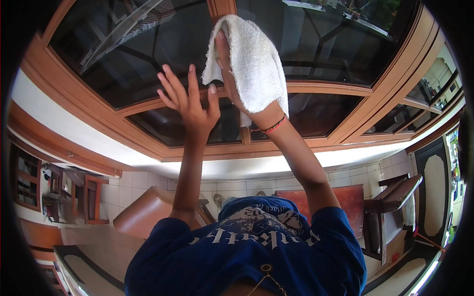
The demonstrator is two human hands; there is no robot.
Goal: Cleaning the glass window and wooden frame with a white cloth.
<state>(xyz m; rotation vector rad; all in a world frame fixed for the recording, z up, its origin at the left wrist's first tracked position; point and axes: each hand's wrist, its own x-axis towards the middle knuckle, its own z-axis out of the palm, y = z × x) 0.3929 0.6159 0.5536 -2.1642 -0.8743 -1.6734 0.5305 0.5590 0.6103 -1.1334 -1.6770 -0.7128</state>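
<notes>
A white terry cloth [255, 66] drapes over my right hand [229, 74], whose thumb and part of the palm show at the cloth's left edge. The cloth lies at the brown wooden upright between two dark glass panes and overlaps the right pane [314, 48]. A braided cord circles my right wrist. My left hand [194, 100] is beside it, fingers spread and nothing held, in front of the left pane [122, 55] and the wooden crossbar [148, 105]. Whether its fingertips touch the glass cannot be told.
Smaller panes [318, 114] sit below the crossbar, above a white wall [237, 168]. Behind and below me are a brown padded seat [140, 214], a reddish-brown tabletop [344, 207] and a dark chair [392, 199] on a tiled floor. More window frames continue at the right.
</notes>
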